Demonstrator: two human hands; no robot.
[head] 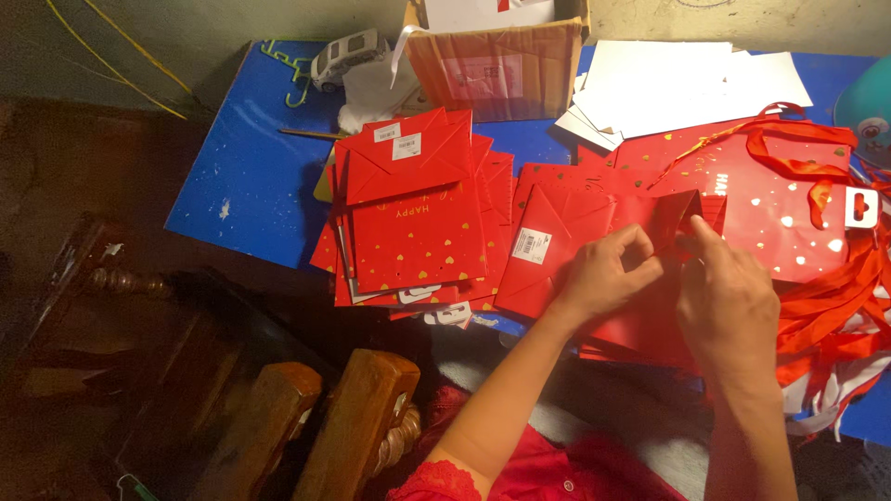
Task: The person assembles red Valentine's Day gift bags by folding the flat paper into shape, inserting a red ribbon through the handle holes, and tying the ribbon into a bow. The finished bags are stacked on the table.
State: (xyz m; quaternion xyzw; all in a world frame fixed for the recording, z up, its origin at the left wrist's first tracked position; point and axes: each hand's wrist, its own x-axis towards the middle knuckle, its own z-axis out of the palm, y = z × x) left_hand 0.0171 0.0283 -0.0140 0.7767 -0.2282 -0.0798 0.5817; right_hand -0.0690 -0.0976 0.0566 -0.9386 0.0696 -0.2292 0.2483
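Blue table (251, 176): both hands' grip (608, 274) on red bag (594, 227)

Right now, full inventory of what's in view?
table: one, blue, under everything
bag stack: one pile, count unclear, red with gold hearts, folded flat, table centre-left
folded bag: one, red, under both hands
open bag: one, red with ribbon handles, right
ribbons: loose bunch, red and white, right edge
box: one, brown cardboard, top centre
white sheets: several, white, top right
toy car: one, white, top left of the box
hanger: one, green, top left
chair backs: two, brown wood, bottom left
left hand: fingers on the folded bag
right hand: fingers pinching the folded bag's edge
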